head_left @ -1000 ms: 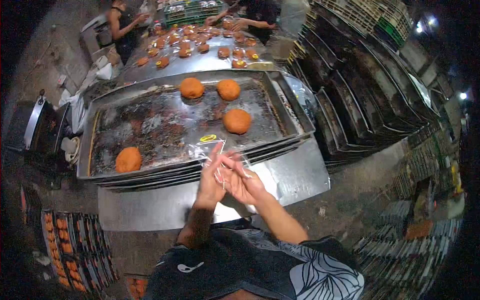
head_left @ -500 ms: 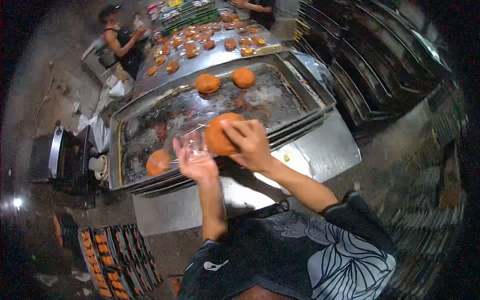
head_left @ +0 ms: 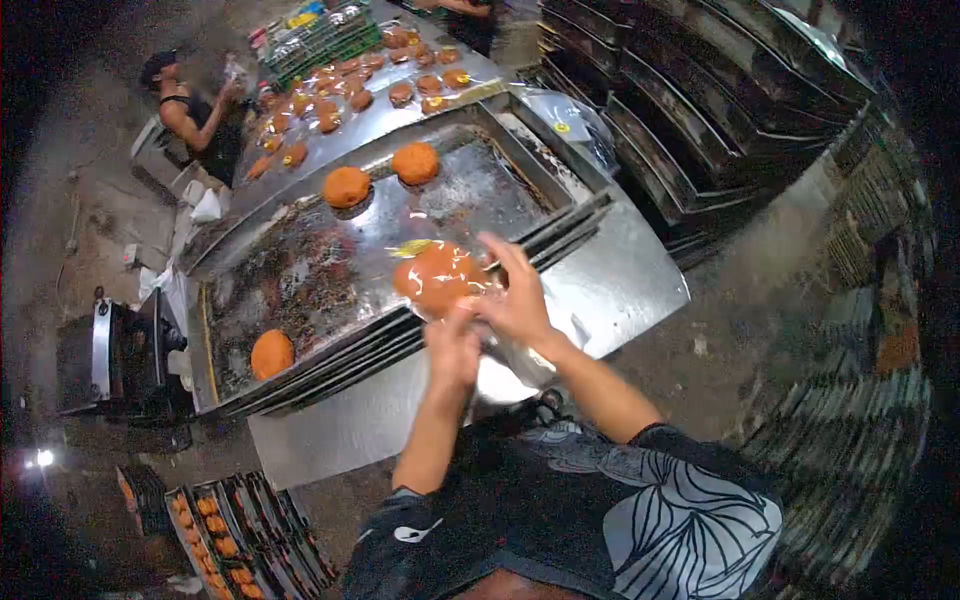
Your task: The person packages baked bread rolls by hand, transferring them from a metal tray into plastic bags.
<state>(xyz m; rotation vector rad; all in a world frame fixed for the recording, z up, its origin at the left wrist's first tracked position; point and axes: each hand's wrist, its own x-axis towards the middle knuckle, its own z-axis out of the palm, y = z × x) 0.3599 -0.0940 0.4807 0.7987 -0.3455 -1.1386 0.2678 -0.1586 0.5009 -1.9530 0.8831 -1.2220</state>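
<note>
Above the tray's [head_left: 310,280] near edge, a left hand [head_left: 455,352] with curled fingers grips the near end of a clear bag [head_left: 412,249] around a bun [head_left: 437,283]; the right hand [head_left: 513,300], half open, has its thumb at the bag. One loose bun [head_left: 272,355] sits in the tray's near-left corner, two others [head_left: 415,163] by its far rim. Beyond the tray, bagged buns [head_left: 328,117] crowd the desk [head_left: 375,128].

Ambient light is dim, with glare on the counter [head_left: 645,285], specular highlights on the wrapped bun [head_left: 432,276], wide-angle curvature, visible noise, and dark, blurred edges.
</note>
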